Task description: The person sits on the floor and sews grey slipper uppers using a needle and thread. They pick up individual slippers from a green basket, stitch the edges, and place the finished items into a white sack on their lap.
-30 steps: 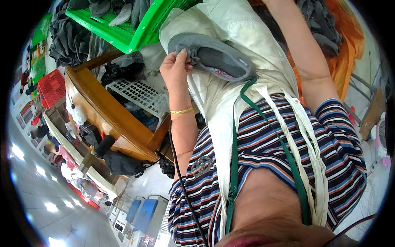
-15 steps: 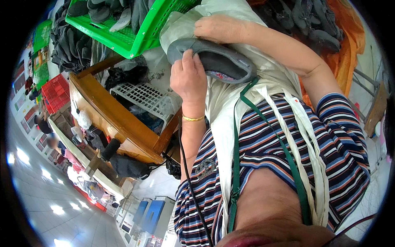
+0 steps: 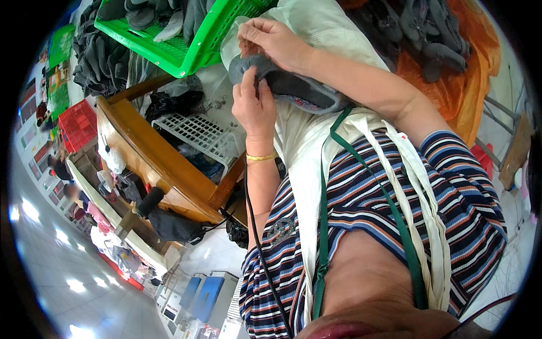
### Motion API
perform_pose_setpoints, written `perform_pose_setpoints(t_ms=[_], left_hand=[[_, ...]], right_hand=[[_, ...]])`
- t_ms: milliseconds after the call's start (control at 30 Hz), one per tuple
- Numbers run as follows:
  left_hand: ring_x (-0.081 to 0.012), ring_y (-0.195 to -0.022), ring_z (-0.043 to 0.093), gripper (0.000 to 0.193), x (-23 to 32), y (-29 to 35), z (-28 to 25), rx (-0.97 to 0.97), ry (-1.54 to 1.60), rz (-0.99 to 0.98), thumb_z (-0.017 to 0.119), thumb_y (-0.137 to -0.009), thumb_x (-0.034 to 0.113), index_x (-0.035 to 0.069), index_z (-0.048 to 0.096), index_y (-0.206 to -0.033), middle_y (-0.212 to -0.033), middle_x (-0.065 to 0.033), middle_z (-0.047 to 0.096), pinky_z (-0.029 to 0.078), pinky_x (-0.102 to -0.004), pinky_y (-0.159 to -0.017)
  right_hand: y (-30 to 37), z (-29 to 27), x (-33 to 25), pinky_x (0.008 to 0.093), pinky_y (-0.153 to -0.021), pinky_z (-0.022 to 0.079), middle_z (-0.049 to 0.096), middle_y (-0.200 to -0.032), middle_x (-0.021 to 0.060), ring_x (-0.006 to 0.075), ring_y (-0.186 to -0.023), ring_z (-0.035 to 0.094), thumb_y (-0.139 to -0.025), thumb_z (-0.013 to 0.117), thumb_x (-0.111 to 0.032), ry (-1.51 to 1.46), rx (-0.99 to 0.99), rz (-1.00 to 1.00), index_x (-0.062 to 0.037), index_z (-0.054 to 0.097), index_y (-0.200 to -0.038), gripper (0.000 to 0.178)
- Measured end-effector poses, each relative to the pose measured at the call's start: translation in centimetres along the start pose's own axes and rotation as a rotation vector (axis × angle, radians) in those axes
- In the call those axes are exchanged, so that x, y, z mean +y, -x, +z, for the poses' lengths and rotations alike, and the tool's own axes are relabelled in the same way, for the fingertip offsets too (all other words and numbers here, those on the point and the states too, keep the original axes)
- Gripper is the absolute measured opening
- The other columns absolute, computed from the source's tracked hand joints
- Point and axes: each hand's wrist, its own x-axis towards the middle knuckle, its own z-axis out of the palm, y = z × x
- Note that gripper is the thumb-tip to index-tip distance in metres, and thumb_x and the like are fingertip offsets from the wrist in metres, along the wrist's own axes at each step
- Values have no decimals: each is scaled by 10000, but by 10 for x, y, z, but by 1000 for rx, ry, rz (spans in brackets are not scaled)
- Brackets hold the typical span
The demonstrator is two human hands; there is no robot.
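A grey cloth shoe [image 3: 302, 89] with a patterned lining at its opening lies across the pale apron [image 3: 339, 51] on my lap. My left hand [image 3: 254, 107], with a gold bracelet at the wrist, grips the shoe near its toe, thumb and fingers on the upper. Just above the toe is my right hand [image 3: 278, 46], its thumb and fingers closed in a pinch. What sits between those fingertips is too small to make out. The right wrist passes over the shoe's far side.
A green plastic crate [image 3: 180, 62] with grey shoes stands at the upper left, beside a wooden table frame [image 3: 158, 164] and a white plastic basket [image 3: 197, 135]. More shoes [image 3: 435, 34] lie on orange sheeting [image 3: 474, 73] at the right. A black cable [image 3: 251, 209] hangs near my left arm.
My right hand has moved left from the shoe's far edge to above the toe, and its fingers now pinch. My left hand keeps hold of the shoe, which tilts slightly.
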Motion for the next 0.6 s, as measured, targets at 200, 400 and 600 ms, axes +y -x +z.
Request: perform_pose_setpoints(t_ms=[200,400,600], left_hand=[[-287,-726,606,403,-12,2,9,67,-5,45,663,-839,72,98,583,-1232,-886,-106,617,508,-385,-599],[-310,-763,636,454,-4,-5,10,32,-176,-82,677,-822,182,115,546,-1252,-885,-101,601,525,-422,-607],[-315,-757,650,425,5,-24,4,-124,-382,-128,676,-805,218,161,560,-1209,-882,-93,609,525,-438,-605]], right_hand=[[-3,-5,8,392,-859,540,614,-840,47,181,-789,604,-1025,488,-238,-542,91,261,-78,587,-898,227],[1,-2,1,382,-824,516,551,-756,21,163,-707,542,-1016,454,-223,-510,18,326,-108,545,-832,235],[7,17,-20,321,-722,446,451,-705,-11,132,-638,436,-998,472,-198,-302,-1,283,-110,511,-794,225]])
